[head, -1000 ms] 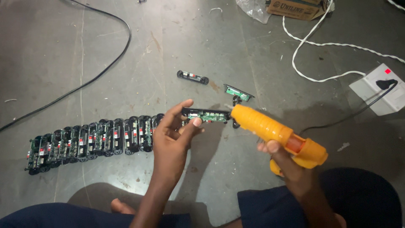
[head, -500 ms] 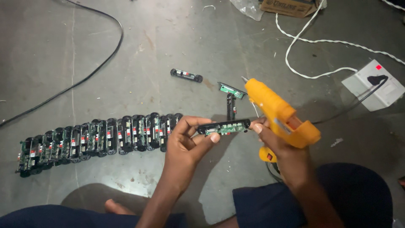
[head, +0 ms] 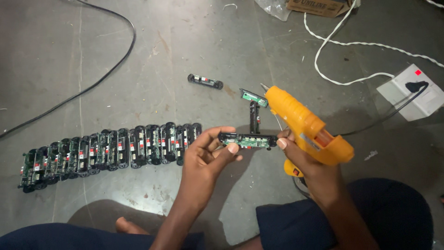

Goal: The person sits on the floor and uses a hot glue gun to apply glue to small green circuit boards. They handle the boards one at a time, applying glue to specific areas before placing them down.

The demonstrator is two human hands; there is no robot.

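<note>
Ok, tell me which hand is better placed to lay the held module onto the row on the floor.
Left. The left hand pinches the circuit module and sits beside the row of modules. The right hand is full with the yellow glue gun, farther away.

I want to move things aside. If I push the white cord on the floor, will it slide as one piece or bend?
The white cord would likely bend, not slide whole: it already lies in loose curves. It looks thin, so probably light. One end seems to reach the white socket box, which may hold it back.
</note>
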